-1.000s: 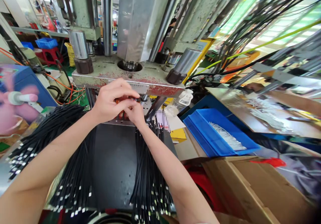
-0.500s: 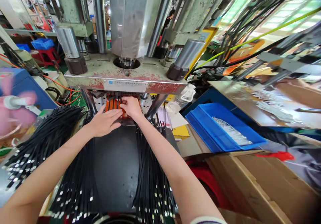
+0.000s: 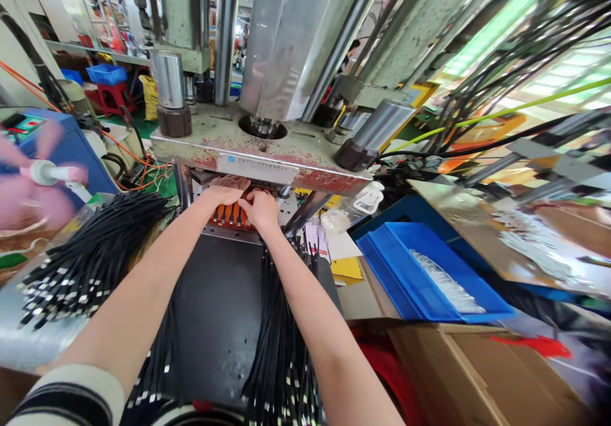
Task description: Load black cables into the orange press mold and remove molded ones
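Under the press plate, an orange mould block [image 3: 232, 214] has several black cable ends [image 3: 224, 213] lying side by side in its slots. My left hand [image 3: 228, 190] lies flat across the back of the block, fingers stretched out. Closed fingers of my right hand [image 3: 260, 208] press at the block's right side; what they pinch, if anything, is hidden. Black cables with pale metal tips hang in a bundle [image 3: 277, 330] below my right forearm. Another cable pile [image 3: 95, 254] lies to the left, beyond my left forearm.
The press's heavy metal plate [image 3: 262, 152] sits just above both hands, between steel columns. A blue tray [image 3: 382, 267] with white pieces stands at right, above a cardboard box [image 3: 458, 369]. A pink fan [image 3: 42, 171] spins at far left.
My left hand has moved forward from the block's front left edge onto its back. My right hand stays at the right side. The view has shifted, so the press sits further right and lower.
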